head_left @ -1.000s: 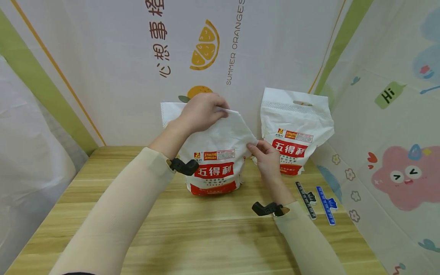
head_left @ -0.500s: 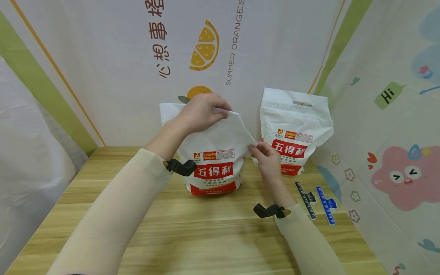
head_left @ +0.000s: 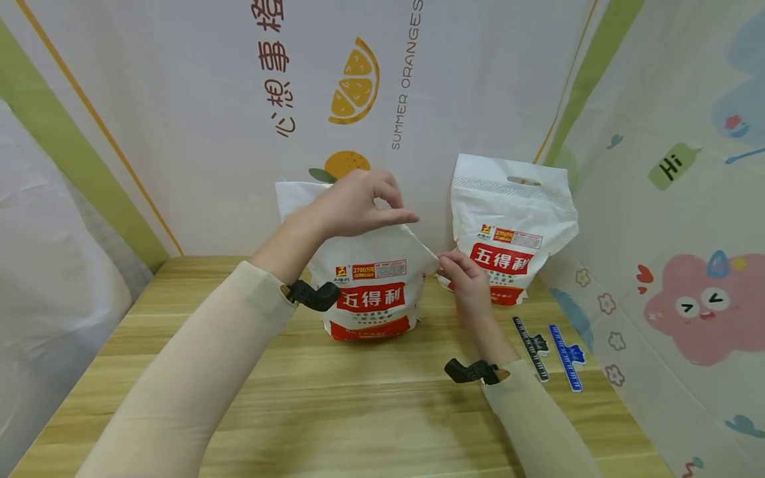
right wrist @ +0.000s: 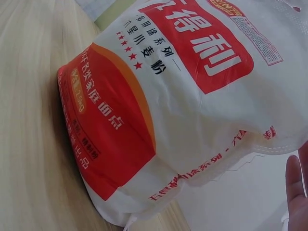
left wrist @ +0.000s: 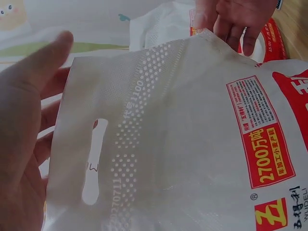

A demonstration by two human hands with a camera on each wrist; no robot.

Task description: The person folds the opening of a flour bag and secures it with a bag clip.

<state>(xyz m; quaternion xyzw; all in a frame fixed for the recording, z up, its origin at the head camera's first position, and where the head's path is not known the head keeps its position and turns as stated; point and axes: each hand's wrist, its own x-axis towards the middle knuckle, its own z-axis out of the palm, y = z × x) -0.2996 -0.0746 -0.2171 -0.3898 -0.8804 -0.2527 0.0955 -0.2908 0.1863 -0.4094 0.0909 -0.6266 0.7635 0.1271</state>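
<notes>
A white flour bag with red labels stands upright near the back of the table. My left hand is at its top edge. In the left wrist view that hand's thumb is raised off the bag, while the fingers lie behind the top strip, beside the handle slot. With fingertips and thumb, my right hand pinches the bag's upper right corner, which slopes down towards it. From the right wrist, the red lower front of the flour bag shows, its base on the tabletop.
A second, similar flour bag stands behind my right hand against the curtain. Two long clips, one black and one blue, lie at the table's right side. White printed curtains border the wooden table.
My left thumb has come away from the bag's top edge and straightened. My right hand has drawn its corner slightly downward. The second bag and the clips have stayed put.
</notes>
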